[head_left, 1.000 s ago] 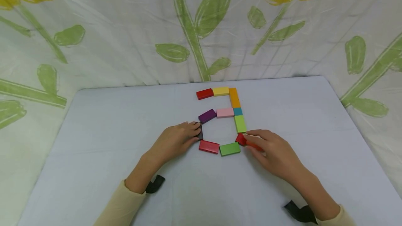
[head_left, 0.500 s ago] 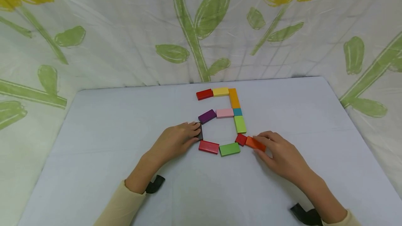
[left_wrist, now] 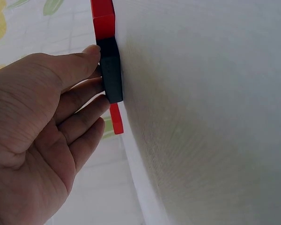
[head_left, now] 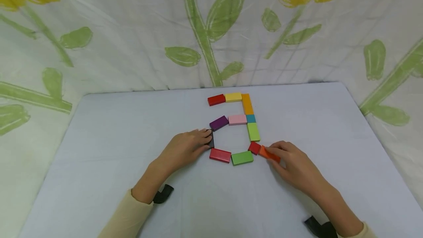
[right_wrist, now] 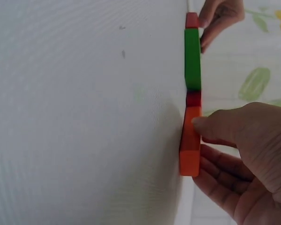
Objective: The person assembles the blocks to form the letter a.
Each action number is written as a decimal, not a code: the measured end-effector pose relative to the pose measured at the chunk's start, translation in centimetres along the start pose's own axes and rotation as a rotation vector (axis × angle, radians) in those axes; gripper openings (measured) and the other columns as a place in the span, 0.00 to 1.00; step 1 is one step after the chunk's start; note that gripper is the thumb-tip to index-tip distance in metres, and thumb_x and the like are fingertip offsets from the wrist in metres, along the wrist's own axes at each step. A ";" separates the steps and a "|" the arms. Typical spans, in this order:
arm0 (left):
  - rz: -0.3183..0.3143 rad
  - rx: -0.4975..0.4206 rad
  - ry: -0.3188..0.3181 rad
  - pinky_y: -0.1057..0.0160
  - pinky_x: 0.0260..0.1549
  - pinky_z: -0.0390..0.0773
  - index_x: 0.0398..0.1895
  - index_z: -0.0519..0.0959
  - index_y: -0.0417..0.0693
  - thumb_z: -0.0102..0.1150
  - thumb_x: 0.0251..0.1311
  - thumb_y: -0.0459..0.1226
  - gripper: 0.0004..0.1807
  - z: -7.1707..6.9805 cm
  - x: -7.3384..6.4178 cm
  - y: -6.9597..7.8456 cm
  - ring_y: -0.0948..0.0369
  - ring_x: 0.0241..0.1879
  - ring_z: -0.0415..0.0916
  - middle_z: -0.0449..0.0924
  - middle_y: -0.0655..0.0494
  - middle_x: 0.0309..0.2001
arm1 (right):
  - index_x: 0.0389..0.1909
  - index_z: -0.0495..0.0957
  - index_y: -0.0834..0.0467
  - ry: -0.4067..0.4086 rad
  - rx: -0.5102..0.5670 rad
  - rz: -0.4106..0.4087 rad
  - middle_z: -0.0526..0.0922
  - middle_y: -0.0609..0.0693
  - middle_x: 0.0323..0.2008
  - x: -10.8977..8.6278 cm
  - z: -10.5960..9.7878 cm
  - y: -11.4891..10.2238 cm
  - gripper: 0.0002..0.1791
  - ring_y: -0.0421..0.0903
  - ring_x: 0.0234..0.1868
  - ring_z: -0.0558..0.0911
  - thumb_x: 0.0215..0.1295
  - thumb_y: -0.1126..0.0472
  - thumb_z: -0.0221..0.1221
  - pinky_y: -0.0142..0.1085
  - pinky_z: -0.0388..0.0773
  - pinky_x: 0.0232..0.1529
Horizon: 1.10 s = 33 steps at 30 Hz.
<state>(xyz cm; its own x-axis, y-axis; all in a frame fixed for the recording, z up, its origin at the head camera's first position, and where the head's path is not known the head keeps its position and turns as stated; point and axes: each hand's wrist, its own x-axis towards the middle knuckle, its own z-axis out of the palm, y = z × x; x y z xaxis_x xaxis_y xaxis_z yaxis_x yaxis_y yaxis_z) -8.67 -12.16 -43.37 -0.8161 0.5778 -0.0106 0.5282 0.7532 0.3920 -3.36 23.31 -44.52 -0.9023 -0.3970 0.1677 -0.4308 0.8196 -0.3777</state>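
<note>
My left hand (head_left: 185,147) holds the black block (left_wrist: 111,70) at the left of a figure laid out in coloured blocks, thumb and fingertips at its sides. On the right, my right hand (head_left: 295,164) pinches an orange block (right_wrist: 190,138) between thumb and fingers; it lies flat, slanting away to the right. Its upper end meets a small dark red block (head_left: 254,148). Left of that lie a green block (head_left: 242,158) and a pinkish-red block (head_left: 220,155). A lime block (head_left: 253,132) stands above the small red one.
Farther up the figure are a purple block (head_left: 219,123), a pink block (head_left: 237,119), a small teal block (head_left: 250,118), a long orange-yellow block (head_left: 247,104), a yellow block (head_left: 233,97) and a red block (head_left: 216,100). A flowered curtain (head_left: 132,47) hangs behind the white table (head_left: 115,127).
My right hand has drawn back to the right along the orange block, uncovering more of it and the small red block, and now pinches it farther out. My left hand stays on the black block.
</note>
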 end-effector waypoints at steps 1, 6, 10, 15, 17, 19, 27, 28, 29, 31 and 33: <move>0.002 -0.003 0.000 0.49 0.67 0.81 0.66 0.83 0.49 0.68 0.70 0.42 0.23 0.0 0.0 0.0 0.51 0.70 0.79 0.82 0.51 0.69 | 0.54 0.89 0.57 -0.005 0.000 0.003 0.88 0.50 0.48 -0.1 0.0 0.0 0.21 0.46 0.46 0.85 0.58 0.66 0.77 0.43 0.90 0.44; -0.007 0.002 -0.007 0.49 0.67 0.81 0.67 0.82 0.50 0.68 0.70 0.42 0.23 0.1 0.1 0.0 0.51 0.70 0.79 0.81 0.52 0.69 | 0.53 0.90 0.56 -0.007 -0.009 0.006 0.88 0.50 0.47 -0.2 -0.2 -0.1 0.20 0.45 0.45 0.85 0.58 0.64 0.77 0.42 0.90 0.43; -0.013 0.009 -0.007 0.49 0.67 0.81 0.67 0.82 0.51 0.68 0.71 0.43 0.23 0.0 0.1 0.0 0.51 0.70 0.79 0.81 0.52 0.69 | 0.52 0.90 0.56 0.002 -0.014 0.014 0.88 0.50 0.46 -0.1 -0.4 -0.5 0.20 0.45 0.45 0.85 0.57 0.64 0.78 0.42 0.90 0.43; -0.014 0.020 0.002 0.49 0.66 0.82 0.66 0.83 0.51 0.69 0.70 0.43 0.23 -0.1 -0.2 0.0 0.51 0.70 0.80 0.82 0.52 0.69 | 0.53 0.90 0.56 -0.014 0.001 0.033 0.88 0.51 0.47 0.0 -0.3 -1.2 0.21 0.46 0.46 0.85 0.57 0.65 0.77 0.42 0.91 0.44; -0.011 0.028 0.002 0.49 0.65 0.83 0.66 0.83 0.50 0.69 0.69 0.42 0.23 -0.1 -0.3 0.0 0.51 0.69 0.80 0.82 0.52 0.68 | 0.54 0.90 0.56 -0.025 0.006 0.040 0.88 0.51 0.48 0.1 -0.3 -1.4 0.21 0.46 0.47 0.85 0.58 0.65 0.77 0.42 0.91 0.45; -0.009 0.026 0.000 0.49 0.65 0.83 0.66 0.83 0.50 0.69 0.69 0.42 0.23 -0.1 -0.3 0.0 0.50 0.69 0.80 0.82 0.52 0.68 | 0.53 0.89 0.56 -0.028 0.002 0.043 0.88 0.51 0.48 0.1 -0.2 -1.5 0.20 0.47 0.47 0.85 0.58 0.64 0.77 0.43 0.91 0.45; -0.011 0.025 -0.010 0.49 0.65 0.82 0.67 0.83 0.51 0.68 0.70 0.43 0.23 0.0 -0.1 0.1 0.51 0.70 0.80 0.82 0.53 0.69 | 0.53 0.89 0.57 -0.027 -0.011 0.046 0.88 0.51 0.48 0.1 0.0 -1.3 0.20 0.47 0.47 0.85 0.58 0.64 0.77 0.43 0.91 0.46; -0.011 0.024 -0.010 0.49 0.65 0.82 0.67 0.83 0.51 0.68 0.71 0.43 0.23 0.0 -0.1 0.1 0.51 0.70 0.80 0.82 0.52 0.69 | 0.53 0.89 0.57 -0.028 -0.011 0.046 0.88 0.51 0.48 0.1 0.0 -1.2 0.20 0.47 0.47 0.85 0.58 0.64 0.77 0.43 0.91 0.46; -0.010 0.024 -0.009 0.49 0.65 0.82 0.67 0.83 0.51 0.68 0.70 0.43 0.23 0.0 -0.1 0.1 0.51 0.70 0.80 0.82 0.52 0.69 | 0.53 0.89 0.57 -0.028 -0.012 0.045 0.88 0.51 0.48 0.1 0.1 -1.2 0.20 0.47 0.47 0.85 0.58 0.64 0.77 0.43 0.91 0.46; -0.009 0.022 -0.008 0.49 0.66 0.82 0.67 0.83 0.51 0.68 0.71 0.42 0.23 0.0 0.0 0.0 0.51 0.70 0.80 0.82 0.52 0.69 | 0.53 0.89 0.57 -0.028 -0.014 0.045 0.88 0.51 0.48 0.1 0.1 -1.1 0.20 0.47 0.47 0.85 0.58 0.64 0.77 0.43 0.91 0.46; -0.010 0.019 -0.007 0.49 0.66 0.82 0.67 0.83 0.51 0.68 0.71 0.43 0.23 0.1 0.0 0.0 0.51 0.70 0.80 0.82 0.52 0.69 | 0.53 0.89 0.57 -0.026 -0.017 0.045 0.88 0.51 0.48 0.1 0.1 -1.1 0.21 0.47 0.47 0.85 0.58 0.64 0.77 0.43 0.91 0.46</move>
<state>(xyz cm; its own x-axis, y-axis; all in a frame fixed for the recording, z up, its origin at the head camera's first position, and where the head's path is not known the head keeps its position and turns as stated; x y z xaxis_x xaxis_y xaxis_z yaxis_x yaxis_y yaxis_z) -8.64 -12.12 -43.42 -0.8200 0.5720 -0.0207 0.5241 0.7649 0.3744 -3.00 22.31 -44.23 -0.9204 -0.3698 0.1270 -0.3899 0.8439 -0.3684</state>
